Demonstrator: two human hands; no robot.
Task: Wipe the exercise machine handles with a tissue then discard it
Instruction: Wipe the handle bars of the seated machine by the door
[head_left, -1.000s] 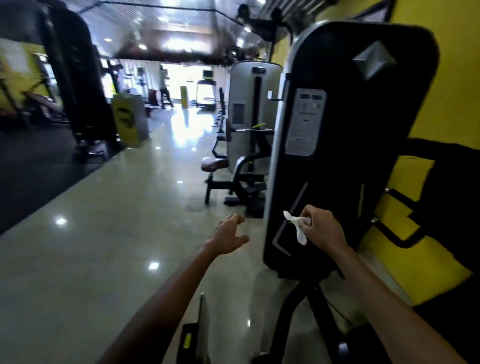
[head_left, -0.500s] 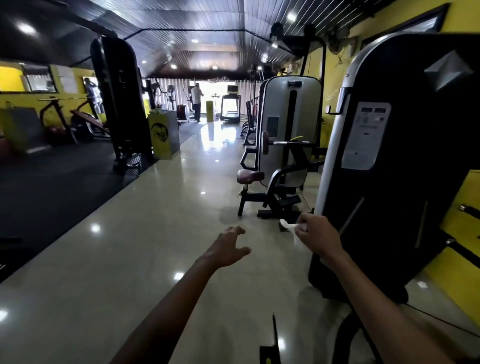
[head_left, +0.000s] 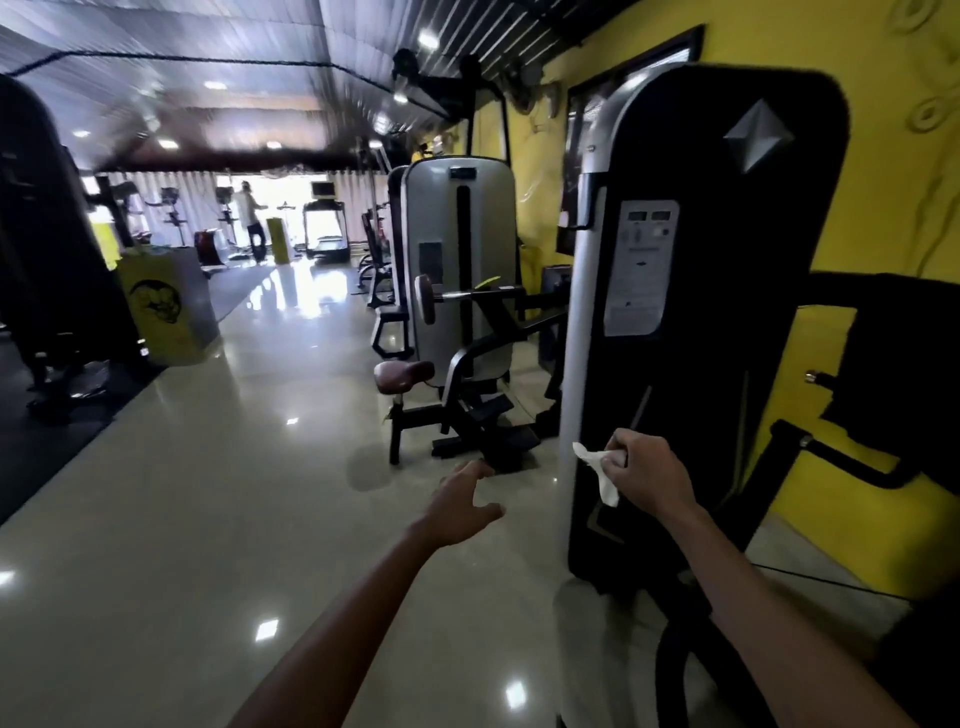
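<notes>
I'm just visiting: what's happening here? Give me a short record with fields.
place: gym aisle with a glossy floor
right hand: grips a crumpled white tissue
left hand: holds nothing, fingers loosely spread
nearest machine: black weight-stack tower, right of the hands
next machine: grey tower with a brown seat
possible bin: yellow box, far left

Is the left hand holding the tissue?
No, the left hand is open and empty over the floor, while the right hand pinches the white tissue.
</notes>
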